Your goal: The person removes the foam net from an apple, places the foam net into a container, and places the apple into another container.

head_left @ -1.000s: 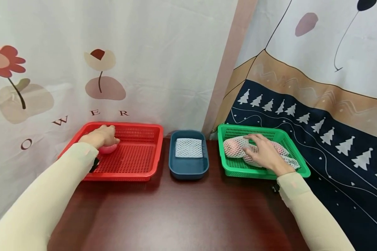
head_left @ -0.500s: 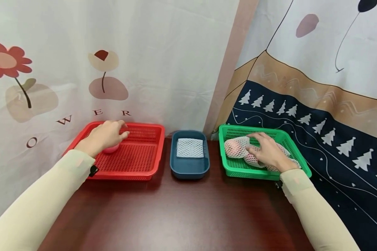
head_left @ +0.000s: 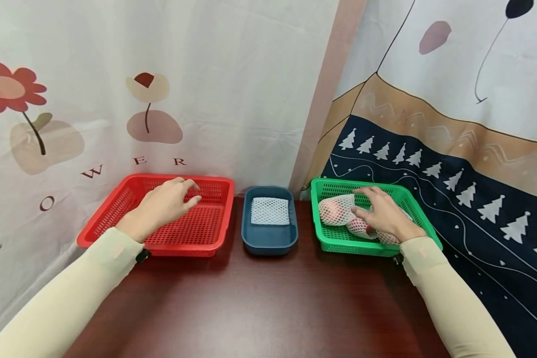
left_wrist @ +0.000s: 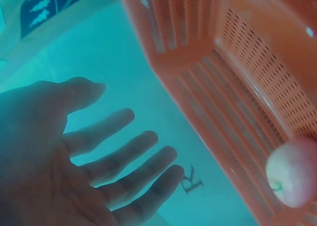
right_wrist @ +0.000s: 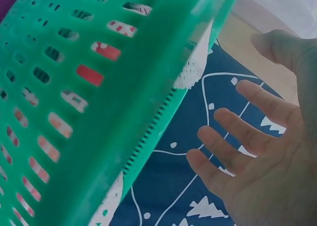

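My left hand [head_left: 162,205] hovers over the red basket [head_left: 197,243], fingers spread and thumb apart, holding nothing. In the left wrist view a pinkish apple [left_wrist: 292,172] lies at the basket's side wall, away from the fingers; in the head view the hand hides it. At the right, my right hand [head_left: 382,213] hangs over the green basket [head_left: 346,245] with its fingers loosely extended and nothing in them. Under and beside it lie several reddish round fruits in white foam nets, among them a pale pink one [head_left: 333,211] and a redder one [head_left: 360,227].
Between the baskets stands a dark blue tray [head_left: 268,239] with white foam netting [head_left: 270,211] lying in it. All three stand at the back of a dark brown table [head_left: 259,303], close against a printed curtain [head_left: 232,94].
My left hand has drawn up from the pink fruit in the red basket and moved right, its fingers opening. The right hand has stayed over the green basket, shifting only slightly.
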`<state>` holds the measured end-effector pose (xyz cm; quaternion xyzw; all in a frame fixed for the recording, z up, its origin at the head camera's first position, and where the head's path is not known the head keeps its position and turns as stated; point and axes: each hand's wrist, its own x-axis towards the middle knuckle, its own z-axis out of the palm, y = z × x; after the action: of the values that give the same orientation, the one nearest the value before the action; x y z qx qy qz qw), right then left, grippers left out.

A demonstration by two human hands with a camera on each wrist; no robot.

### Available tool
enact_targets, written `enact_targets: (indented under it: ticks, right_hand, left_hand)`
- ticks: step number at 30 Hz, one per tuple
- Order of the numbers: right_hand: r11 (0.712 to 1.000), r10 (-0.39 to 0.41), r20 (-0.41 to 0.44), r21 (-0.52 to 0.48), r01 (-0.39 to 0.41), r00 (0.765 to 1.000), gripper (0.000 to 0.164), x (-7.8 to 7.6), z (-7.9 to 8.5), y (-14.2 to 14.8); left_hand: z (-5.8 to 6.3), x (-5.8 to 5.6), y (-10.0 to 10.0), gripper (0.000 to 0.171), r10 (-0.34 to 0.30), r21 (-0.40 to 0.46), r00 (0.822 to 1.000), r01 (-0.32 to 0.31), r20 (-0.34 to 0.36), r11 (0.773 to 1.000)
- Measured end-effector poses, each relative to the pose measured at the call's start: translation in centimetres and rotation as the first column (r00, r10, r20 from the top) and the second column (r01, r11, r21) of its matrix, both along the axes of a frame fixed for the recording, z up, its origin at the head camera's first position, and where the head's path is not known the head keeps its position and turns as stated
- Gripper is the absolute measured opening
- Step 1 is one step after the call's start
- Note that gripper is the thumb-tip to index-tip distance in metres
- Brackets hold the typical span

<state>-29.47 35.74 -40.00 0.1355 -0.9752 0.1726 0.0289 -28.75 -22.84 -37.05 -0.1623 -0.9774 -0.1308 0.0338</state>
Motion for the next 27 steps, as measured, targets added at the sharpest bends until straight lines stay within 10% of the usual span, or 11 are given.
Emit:
enact_targets:
  ticks: [27]
  right_hand:
    - [0.994,0.068,0.041,0.08,-0.071,0.997,0.068,-0.8,1.2,-1.5]
  left_hand:
    - [-4.3,4.7,11.1,0.044,-0.149,0.219,0.963,0.199,-0.225,0.955]
